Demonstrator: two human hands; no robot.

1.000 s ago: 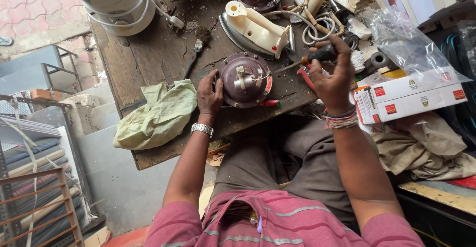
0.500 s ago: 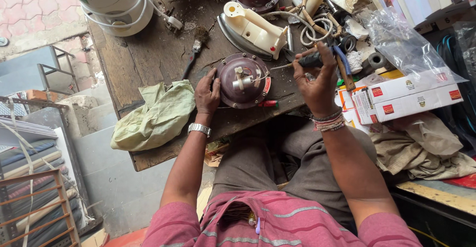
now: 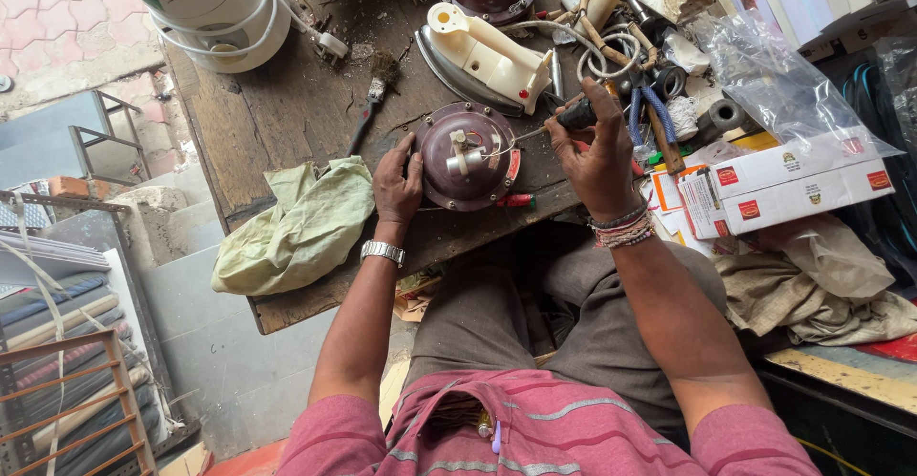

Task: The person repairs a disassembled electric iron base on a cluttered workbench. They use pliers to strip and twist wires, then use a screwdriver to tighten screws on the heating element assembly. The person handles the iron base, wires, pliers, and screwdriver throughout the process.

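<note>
At the near edge of the wooden bench (image 3: 287,123), the left hand (image 3: 396,185) cups the round maroon appliance base (image 3: 466,156) while the right hand (image 3: 597,156) grips a black-handled screwdriver (image 3: 573,116), its tip at the centre fitting. A slip could nick the thin wires there, and an unsteady base could slide off the edge.

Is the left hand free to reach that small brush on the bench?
Probably not right away: the left hand is steadying the maroon round base. The brush lies just beyond, with bare wood between.
</note>
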